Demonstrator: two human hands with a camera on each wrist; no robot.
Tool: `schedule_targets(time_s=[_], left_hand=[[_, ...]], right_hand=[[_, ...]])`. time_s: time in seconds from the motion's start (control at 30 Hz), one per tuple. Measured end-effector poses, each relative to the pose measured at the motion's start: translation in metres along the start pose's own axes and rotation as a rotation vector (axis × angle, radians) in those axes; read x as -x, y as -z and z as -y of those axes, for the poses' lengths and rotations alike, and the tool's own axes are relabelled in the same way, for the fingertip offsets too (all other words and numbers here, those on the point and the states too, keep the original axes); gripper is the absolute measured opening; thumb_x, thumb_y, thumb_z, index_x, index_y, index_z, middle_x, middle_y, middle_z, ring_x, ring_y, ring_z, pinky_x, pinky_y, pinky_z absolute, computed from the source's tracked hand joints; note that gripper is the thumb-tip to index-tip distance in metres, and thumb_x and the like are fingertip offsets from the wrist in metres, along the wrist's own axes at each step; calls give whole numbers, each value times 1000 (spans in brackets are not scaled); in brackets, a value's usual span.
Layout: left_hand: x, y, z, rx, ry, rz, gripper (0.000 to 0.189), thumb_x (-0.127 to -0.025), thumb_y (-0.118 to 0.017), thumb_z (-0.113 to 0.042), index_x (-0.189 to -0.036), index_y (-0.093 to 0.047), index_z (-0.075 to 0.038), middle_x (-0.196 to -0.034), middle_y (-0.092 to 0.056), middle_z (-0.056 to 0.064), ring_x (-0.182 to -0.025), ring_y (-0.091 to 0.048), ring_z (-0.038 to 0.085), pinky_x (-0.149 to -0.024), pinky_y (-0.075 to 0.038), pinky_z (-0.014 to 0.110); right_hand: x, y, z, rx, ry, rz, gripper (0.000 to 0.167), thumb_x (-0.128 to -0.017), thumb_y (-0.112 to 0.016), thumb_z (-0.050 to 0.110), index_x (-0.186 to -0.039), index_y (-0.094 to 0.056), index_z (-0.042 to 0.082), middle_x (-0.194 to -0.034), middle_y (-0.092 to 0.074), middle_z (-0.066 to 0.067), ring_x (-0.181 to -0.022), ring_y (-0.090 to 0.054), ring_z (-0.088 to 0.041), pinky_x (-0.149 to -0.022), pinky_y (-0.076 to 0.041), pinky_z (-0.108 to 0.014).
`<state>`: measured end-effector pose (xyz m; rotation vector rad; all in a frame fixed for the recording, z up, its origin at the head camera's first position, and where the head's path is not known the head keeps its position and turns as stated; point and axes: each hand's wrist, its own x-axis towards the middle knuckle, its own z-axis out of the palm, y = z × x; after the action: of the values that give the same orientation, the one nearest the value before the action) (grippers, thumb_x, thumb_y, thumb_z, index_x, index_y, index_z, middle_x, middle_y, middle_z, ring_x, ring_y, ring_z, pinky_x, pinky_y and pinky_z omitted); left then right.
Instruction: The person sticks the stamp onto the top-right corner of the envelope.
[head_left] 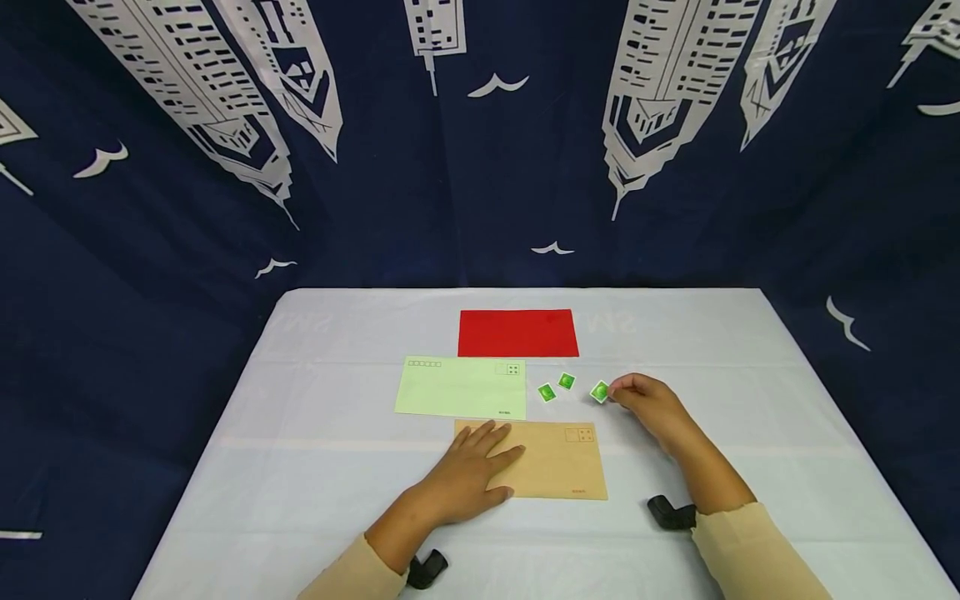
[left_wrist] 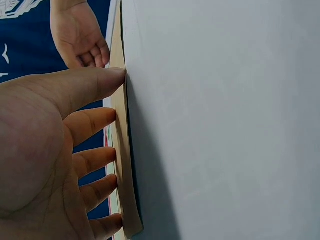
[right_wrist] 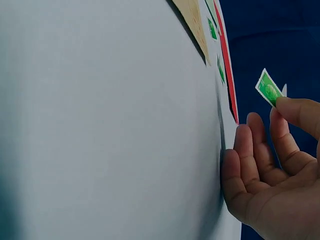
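My left hand (head_left: 474, 477) rests with spread fingers on the left part of a tan envelope (head_left: 555, 458), covering its upper left corner. In the left wrist view the fingertips (left_wrist: 111, 156) press on the envelope along its near side. Off to the right, my right hand (head_left: 651, 407) pinches a green postage stamp (head_left: 599, 392) between thumb and index finger. The right wrist view shows this stamp (right_wrist: 268, 88) raised above the table, with its white perforated edge. Two more green stamps lie to its left, one stamp (head_left: 547, 392) nearer and the other stamp (head_left: 567, 381) farther back.
A light green envelope (head_left: 459, 388) lies behind the tan one, and a red envelope (head_left: 517, 333) is behind that. All are on a white-covered table (head_left: 315, 467). A dark blue curtain (head_left: 450, 183) with white building prints hangs past the far edge. Black devices sit at both wrists.
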<state>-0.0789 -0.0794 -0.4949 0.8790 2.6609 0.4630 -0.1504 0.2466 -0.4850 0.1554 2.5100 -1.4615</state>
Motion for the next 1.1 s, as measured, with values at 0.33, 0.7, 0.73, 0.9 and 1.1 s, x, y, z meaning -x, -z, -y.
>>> schedule_targets(time_s=[0.33,0.7,0.73,0.9,1.1], left_hand=[[0,-1,0,0,2,4,60,-99,-61,-41,-155,-43,-29,-169,-26,0,-159,-18,25,-128,-17,54],[0,1,-2,2,2,2,59,-99,-61,-40,-154,-44,-28,-168,-27,1,-158,-18,26,-128,-17,54],[1,1,-2,3,2,0,59,-100,-61,-40,-154,-44,-28,-168,-27,2,-158,-18,26,-128,-17,54],[0,0,0,4,-4,-6,59,-100,-61,-40,-155,-43,-27,-168,-27,2,-158,-18,26,-128,-17,54],[1,0,0,1,-3,-11,59,-100,-61,-41,-154,-44,-28,-168,-27,1,-158,-18,26,-128,-17,54]], right_hand=[[6,4,-5,-154,73,46,25,-102,-59,16,-115,-59,-6,-101,-77,-6,-93,-72,-9,-85,-55,-16],[15,2,-5,-198,101,26,28,-102,-60,15,-118,-60,-8,-98,-74,1,-88,-70,-4,-83,-57,-17],[15,2,-5,-193,105,26,29,-102,-60,14,-119,-59,-9,-98,-74,1,-87,-69,-4,-83,-57,-17],[18,0,-5,-196,97,26,32,-100,-64,17,-119,-61,-8,-93,-73,7,-85,-68,-4,-81,-59,-20],[20,-3,-6,-197,103,35,29,-99,-64,16,-117,-63,-8,-92,-73,8,-83,-67,-3,-79,-59,-20]])
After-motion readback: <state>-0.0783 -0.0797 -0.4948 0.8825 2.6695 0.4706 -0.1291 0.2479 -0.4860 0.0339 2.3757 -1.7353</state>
